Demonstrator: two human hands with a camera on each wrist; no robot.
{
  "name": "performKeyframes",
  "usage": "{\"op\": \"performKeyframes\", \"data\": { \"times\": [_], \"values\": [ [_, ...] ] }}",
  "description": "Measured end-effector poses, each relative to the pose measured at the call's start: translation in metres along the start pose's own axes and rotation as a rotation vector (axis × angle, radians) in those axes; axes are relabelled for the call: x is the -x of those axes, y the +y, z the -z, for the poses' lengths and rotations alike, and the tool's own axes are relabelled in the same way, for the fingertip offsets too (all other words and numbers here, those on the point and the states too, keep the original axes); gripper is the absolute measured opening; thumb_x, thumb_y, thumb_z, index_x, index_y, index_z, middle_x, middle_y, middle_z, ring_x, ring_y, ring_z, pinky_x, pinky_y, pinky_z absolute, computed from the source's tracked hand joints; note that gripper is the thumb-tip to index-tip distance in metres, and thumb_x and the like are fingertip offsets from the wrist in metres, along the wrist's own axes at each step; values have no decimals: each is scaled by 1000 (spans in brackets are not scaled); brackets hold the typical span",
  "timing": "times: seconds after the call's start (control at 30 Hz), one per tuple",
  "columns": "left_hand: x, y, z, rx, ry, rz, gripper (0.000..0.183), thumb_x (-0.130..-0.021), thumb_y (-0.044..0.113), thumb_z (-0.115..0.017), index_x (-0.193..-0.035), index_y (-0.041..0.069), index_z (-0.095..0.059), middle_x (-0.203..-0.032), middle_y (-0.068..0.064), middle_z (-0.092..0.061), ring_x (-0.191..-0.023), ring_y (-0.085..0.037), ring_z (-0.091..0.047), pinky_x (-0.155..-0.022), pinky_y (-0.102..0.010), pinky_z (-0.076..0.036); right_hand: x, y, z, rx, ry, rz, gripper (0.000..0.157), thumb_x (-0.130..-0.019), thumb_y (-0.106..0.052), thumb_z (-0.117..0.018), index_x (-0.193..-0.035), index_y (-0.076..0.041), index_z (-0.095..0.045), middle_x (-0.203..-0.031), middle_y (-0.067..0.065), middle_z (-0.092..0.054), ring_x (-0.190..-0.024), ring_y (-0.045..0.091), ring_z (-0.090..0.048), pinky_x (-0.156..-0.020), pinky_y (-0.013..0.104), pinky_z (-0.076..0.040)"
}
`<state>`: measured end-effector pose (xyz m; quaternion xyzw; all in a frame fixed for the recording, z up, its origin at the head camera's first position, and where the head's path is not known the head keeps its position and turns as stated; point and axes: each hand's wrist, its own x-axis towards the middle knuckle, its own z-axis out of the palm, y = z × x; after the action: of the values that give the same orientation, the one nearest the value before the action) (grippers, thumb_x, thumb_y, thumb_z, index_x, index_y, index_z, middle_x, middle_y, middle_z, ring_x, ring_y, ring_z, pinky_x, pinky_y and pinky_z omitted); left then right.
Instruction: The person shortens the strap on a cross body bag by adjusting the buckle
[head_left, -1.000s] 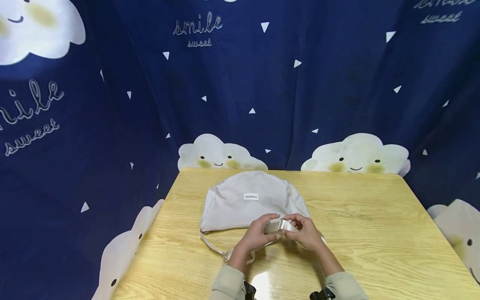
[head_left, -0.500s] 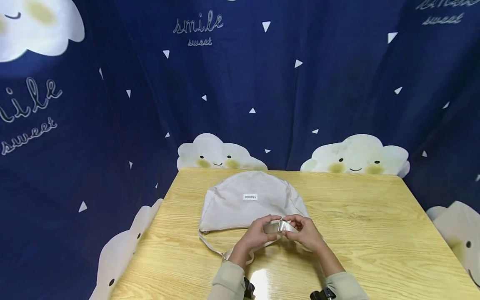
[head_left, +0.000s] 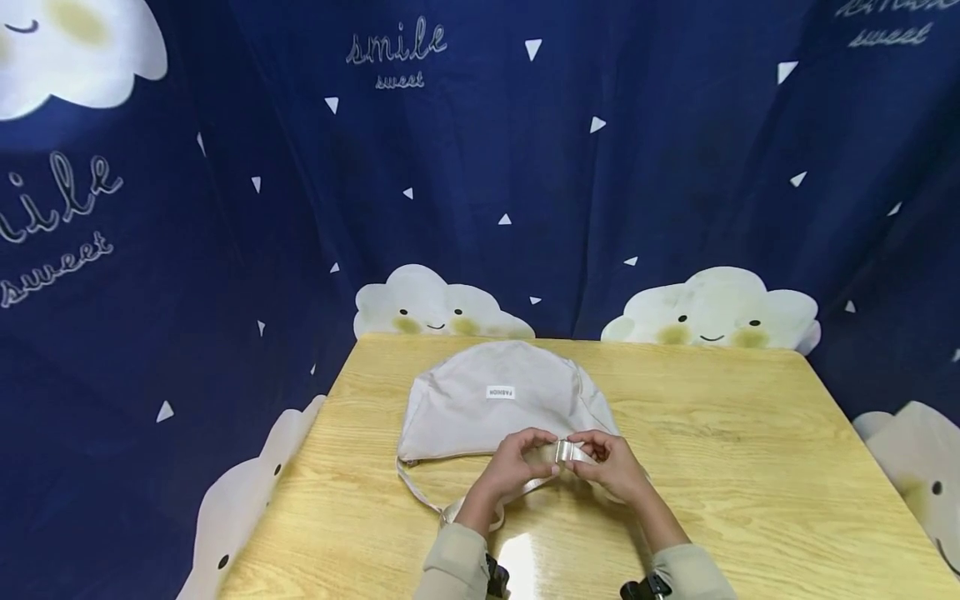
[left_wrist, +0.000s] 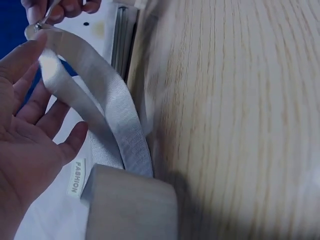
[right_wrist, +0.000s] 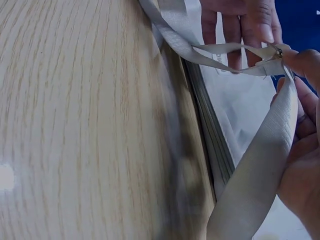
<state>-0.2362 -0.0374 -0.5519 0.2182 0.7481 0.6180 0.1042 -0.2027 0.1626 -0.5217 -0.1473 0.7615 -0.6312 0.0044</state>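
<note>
A pale beige shoulder bag (head_left: 510,400) lies on the wooden table, its "FASHION" label upside down in the head view. In front of the bag, my two hands hold its strap (left_wrist: 117,105) up at a metal slide buckle (head_left: 564,451). My left hand (head_left: 513,467) pinches the strap at the left side of the buckle, thumb below and fingers above. On the other side, my right hand (head_left: 611,468) pinches the buckle's right edge and the strap there. Loops of webbing hang from the buckle, twisted in the right wrist view. My palms partly hide the strap.
The bag's dark zipper (right_wrist: 210,115) runs along its near edge. More strap (head_left: 420,492) trails over the table (head_left: 750,467) to the left, under my left wrist. Behind the table hangs a navy curtain (head_left: 480,167) with clouds and triangles.
My left fingertips have shifted slightly along the strap and now sit closer to the buckle, which faces the head camera more squarely. The right hand and the bag stay nearly still.
</note>
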Motion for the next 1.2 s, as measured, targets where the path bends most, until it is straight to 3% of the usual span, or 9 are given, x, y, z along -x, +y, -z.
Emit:
{"op": "performKeyframes", "data": {
  "times": [0.13,0.27,0.53,0.8,1.0,1.2],
  "values": [
    [-1,2,-1,25,11,-27,38,-73,2,-77,-109,9,-65,-97,-1,-64,-88,-20,-57,-79,-34,-46,-3,18,2,-21,6,9,32,-75,7,-73,-104,12,-61,-76,15,-61,-62,12,-54,-52,20,-43],
    [0,5,0,5,27,-2,40,-71,3,-79,-107,12,-67,-92,2,-62,-84,-18,-55,-74,-29,-46,-5,31,2,-21,-8,1,33,-75,4,-74,-105,10,-62,-79,15,-63,-65,13,-57,-53,21,-45],
    [1,8,1,-18,25,44,42,-68,1,-81,-106,13,-68,-92,3,-62,-81,-17,-54,-71,-27,-46,-6,31,2,-22,-26,-16,33,-75,1,-75,-104,10,-62,-79,12,-64,-65,14,-58,-55,22,-47],
    [10,32,7,39,29,-24,37,-70,-7,-76,-105,0,-65,-95,-9,-62,-82,-26,-56,-72,-35,-47,-7,28,14,3,-140,-51,31,-81,3,-68,-108,14,-57,-80,15,-62,-66,12,-57,-57,22,-46],
    [4,10,10,71,50,-53,37,-69,-5,-78,-103,2,-65,-94,-3,-65,-80,-15,-60,-71,-31,-48,1,33,28,30,-209,-62,15,-85,6,-60,-97,16,-59,-78,14,-63,-68,13,-58,-57,24,-48],
    [2,3,8,94,10,-29,37,-71,-1,-79,-105,5,-64,-97,0,-66,-85,-16,-62,-76,-36,-49,0,41,35,73,-154,-52,8,-87,4,-60,-89,11,-61,-74,9,-59,-64,9,-52,-55,24,-45]
  ]
}}
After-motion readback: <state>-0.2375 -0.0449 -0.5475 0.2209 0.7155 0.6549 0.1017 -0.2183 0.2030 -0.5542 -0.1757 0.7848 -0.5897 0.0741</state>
